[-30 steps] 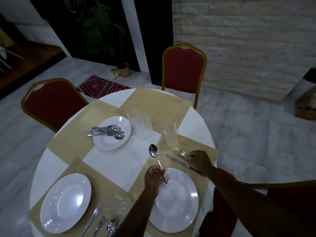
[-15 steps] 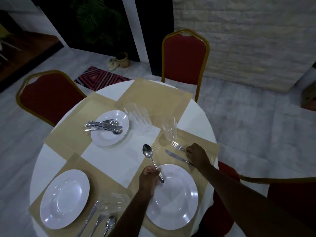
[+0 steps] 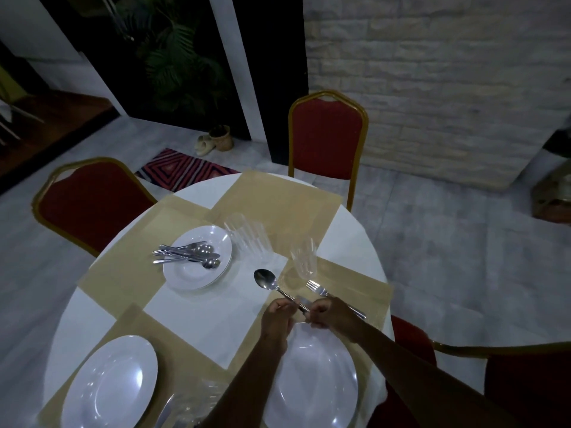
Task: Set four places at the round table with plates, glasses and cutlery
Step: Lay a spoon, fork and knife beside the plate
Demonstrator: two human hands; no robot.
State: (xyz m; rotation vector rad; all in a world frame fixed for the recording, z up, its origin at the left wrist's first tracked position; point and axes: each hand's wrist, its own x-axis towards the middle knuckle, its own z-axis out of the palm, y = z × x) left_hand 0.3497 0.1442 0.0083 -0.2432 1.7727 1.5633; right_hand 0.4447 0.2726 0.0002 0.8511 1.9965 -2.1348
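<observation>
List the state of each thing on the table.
Spoon: held by both hands, left hand, right hand.
Fork: lying on mat.
Glass: upright, empty.
Far plate: loaded with cutlery.
Near plates: empty.

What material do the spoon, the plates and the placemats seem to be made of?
Spoon: polished metal, probably steel, with bright reflections. Plates: glossy white, likely ceramic or melamine; light glares on them. Placemats: matte beige, apparently woven vinyl or fibre, with a fine texture.

Dining room — round table, red banquet chairs, stone wall.
</observation>
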